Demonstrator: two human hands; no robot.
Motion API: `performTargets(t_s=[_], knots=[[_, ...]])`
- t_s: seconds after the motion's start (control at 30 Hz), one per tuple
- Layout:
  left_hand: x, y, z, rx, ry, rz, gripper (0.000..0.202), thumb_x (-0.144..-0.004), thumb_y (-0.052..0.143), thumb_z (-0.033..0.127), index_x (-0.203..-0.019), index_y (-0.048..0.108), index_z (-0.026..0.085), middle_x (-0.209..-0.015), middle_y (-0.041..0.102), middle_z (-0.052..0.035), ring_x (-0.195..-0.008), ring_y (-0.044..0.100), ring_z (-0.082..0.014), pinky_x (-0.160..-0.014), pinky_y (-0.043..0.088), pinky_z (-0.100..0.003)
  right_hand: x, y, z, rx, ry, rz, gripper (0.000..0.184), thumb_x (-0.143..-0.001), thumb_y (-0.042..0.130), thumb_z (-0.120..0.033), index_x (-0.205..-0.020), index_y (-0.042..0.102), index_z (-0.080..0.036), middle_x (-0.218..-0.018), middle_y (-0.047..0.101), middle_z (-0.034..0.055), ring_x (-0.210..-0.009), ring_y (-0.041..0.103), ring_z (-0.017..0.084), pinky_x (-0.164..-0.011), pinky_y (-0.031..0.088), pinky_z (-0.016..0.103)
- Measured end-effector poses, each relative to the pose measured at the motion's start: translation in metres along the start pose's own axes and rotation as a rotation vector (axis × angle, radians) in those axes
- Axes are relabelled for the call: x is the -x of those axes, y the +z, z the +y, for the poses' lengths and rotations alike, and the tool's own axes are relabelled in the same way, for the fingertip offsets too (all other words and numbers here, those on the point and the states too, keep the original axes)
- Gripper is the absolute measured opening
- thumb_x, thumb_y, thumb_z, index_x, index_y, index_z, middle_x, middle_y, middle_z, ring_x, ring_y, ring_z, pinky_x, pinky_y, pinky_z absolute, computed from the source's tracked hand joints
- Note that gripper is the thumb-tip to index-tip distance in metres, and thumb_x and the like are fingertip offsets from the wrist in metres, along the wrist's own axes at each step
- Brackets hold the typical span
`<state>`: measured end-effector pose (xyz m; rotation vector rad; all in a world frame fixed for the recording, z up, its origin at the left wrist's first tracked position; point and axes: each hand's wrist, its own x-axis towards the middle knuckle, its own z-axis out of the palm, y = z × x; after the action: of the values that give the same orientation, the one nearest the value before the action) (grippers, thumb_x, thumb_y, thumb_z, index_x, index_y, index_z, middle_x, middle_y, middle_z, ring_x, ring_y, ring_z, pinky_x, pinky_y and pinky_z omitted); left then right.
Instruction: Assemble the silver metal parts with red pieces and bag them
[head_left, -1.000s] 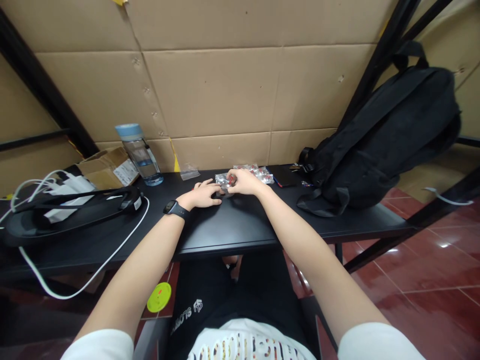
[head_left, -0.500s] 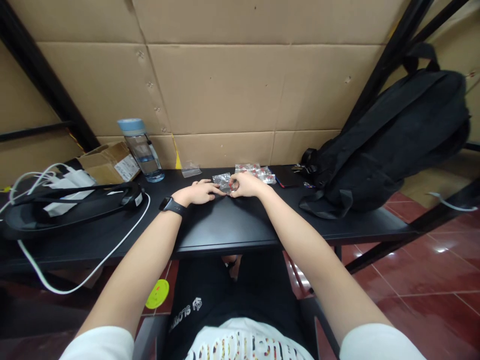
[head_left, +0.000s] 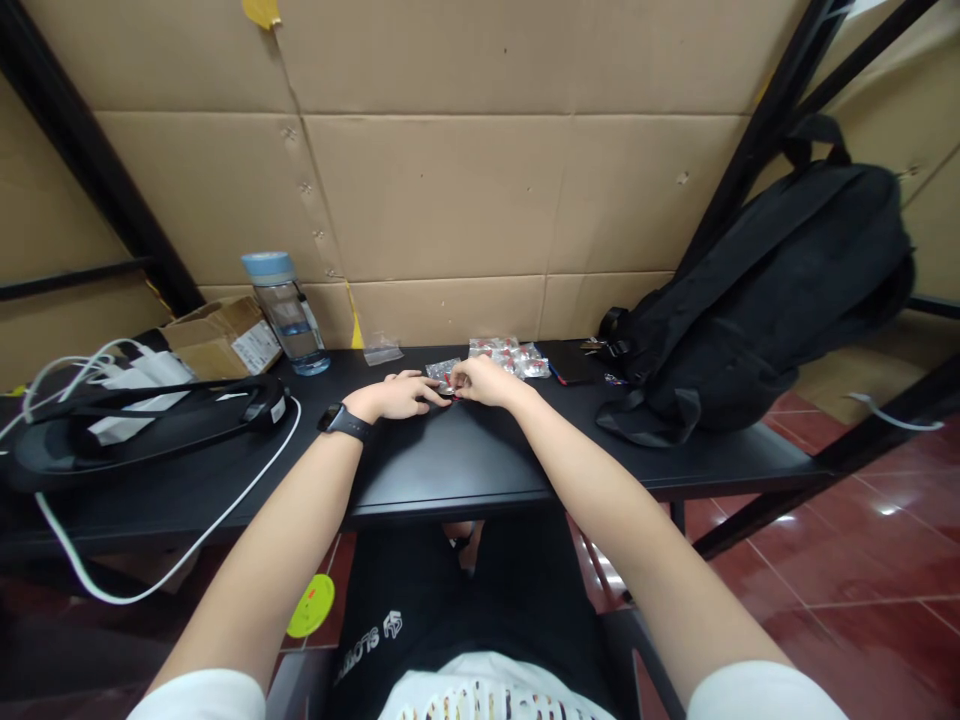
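Lettering (head_left: 360, 645) "SLO" on black trousers (head_left: 435, 575), clear packet (head_left: 439, 369) beside right hand (head_left: 484, 381)

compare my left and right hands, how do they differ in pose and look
The left hand has its fingers stretched low over the black table, while the right hand has its fingers curled in. The left hand has a black watch at its wrist; the right hand has none. The left hand is nearer the water bottle, the right hand nearer the shiny plastic packets. Both are bare and close to a small clear bag.
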<state>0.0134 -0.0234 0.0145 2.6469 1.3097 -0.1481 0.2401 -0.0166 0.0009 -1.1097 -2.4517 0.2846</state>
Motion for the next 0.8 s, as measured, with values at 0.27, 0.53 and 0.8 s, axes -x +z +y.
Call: performTargets(t_s=[0.27, 0.53, 0.8], knots=[[0.002, -0.003, -0.001, 0.006, -0.011, -0.074, 0.056, -0.089, 0.052, 0.025, -0.135, 0.061, 0.055, -0.168, 0.028, 0.0143, -0.158, 0.017, -0.0358, -0.123, 0.012, -0.065, -0.006, 0.009, -0.001, 0.217, 0.059, 0.117, 0.009, -0.083, 0.076, -0.013, -0.089, 0.071, -0.019, -0.097, 0.071, 0.0068, -0.093, 0.065, 0.021, -0.074, 0.040, 0.026], [0.008, -0.008, 0.009, -0.029, -0.031, -0.107, 0.060, -0.089, 0.050, 0.022, -0.139, 0.058, 0.054, -0.169, 0.019, 0.0139, -0.158, 0.011, -0.0377, -0.122, 0.013, -0.068, -0.014, 0.019, -0.005, 0.316, 0.158, 0.171, 0.020, -0.088, 0.076, -0.029, -0.103, 0.065, -0.022, -0.107, 0.069, 0.0067, -0.101, 0.063, 0.024, -0.081, 0.044, 0.031], [0.004, -0.011, 0.002, -0.004, 0.023, -0.062, 0.053, -0.086, 0.047, 0.019, -0.124, 0.073, 0.045, -0.162, 0.041, 0.0110, -0.156, 0.026, -0.0316, -0.126, 0.017, -0.057, -0.020, 0.019, -0.002, 0.287, 0.226, 0.215, 0.024, -0.087, 0.073, -0.034, -0.106, 0.066, -0.021, -0.109, 0.069, 0.0099, -0.102, 0.062, 0.026, -0.084, 0.045, 0.034]])
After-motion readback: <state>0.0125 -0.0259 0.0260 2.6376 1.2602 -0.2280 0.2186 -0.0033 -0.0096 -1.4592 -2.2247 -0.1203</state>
